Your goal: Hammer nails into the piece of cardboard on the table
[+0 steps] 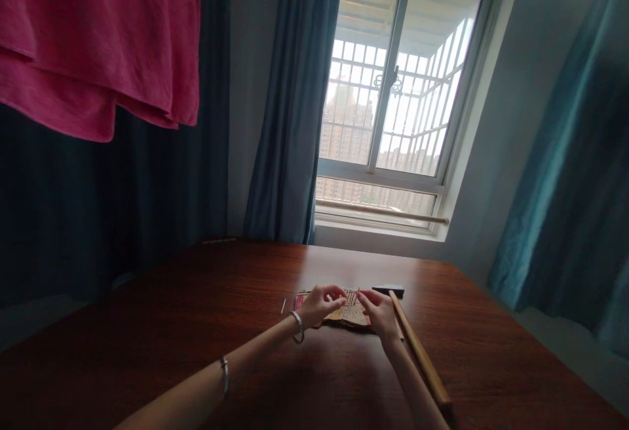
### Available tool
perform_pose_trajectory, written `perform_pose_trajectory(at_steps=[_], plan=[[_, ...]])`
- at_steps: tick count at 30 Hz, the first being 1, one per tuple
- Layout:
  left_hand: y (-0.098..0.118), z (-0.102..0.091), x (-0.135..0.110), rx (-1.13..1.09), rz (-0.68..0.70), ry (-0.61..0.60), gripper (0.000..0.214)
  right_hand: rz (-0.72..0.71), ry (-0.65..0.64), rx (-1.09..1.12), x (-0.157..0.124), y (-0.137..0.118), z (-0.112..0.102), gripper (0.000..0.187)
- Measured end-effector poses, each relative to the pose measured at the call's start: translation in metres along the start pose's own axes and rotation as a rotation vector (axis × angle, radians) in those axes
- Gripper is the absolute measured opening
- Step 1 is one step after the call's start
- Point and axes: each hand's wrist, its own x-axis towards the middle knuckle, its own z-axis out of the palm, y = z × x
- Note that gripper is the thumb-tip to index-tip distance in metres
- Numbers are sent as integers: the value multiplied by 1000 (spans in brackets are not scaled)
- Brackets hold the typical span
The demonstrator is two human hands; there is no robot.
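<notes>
My left hand [322, 303] and my right hand [377, 311] rest close together on a small tan perforated board [350, 312] lying on the wooden table [196, 325]. Both hands have their fingers curled in a pinch over the board's top; what they pinch is too small to make out. A pink-red piece [299, 301] shows at the board's left edge. My left wrist carries a bracelet and the forearm a bangle.
A long wooden stick [419, 351] lies right of my right hand, running toward me. A small dark block [388, 290] sits beyond it. A thin needle-like pin [283, 306] lies left of the board. Window, blue curtains and a hanging pink cloth [98, 43] are behind.
</notes>
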Motion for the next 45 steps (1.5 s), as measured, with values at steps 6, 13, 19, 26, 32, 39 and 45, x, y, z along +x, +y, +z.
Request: perform_pose_trajectory(at_steps=[6,13,19,26,32,39,45], plan=[[-40,13,32,-43,0,107,44,-56,60,-139,31,40,-13,44],[-67,31,62,-212,-43,-3,56,-130,34,-311,46,55,-8,33],[-63,44,72,-369,-99,24,47,-151,23,-346,46,62,-5,31],[-57,48,69,-287,-121,-13,42,-179,5,-328,45,62,-3,31],[-63,51,69,-288,-129,-14,37,-181,7,-338,44,59,-2,30],[-66,52,68,-261,-117,2,34,-196,-1,-365,43,59,-2,28],[-65,52,67,-248,-133,-11,32,-204,-10,-387,42,58,-2,27]])
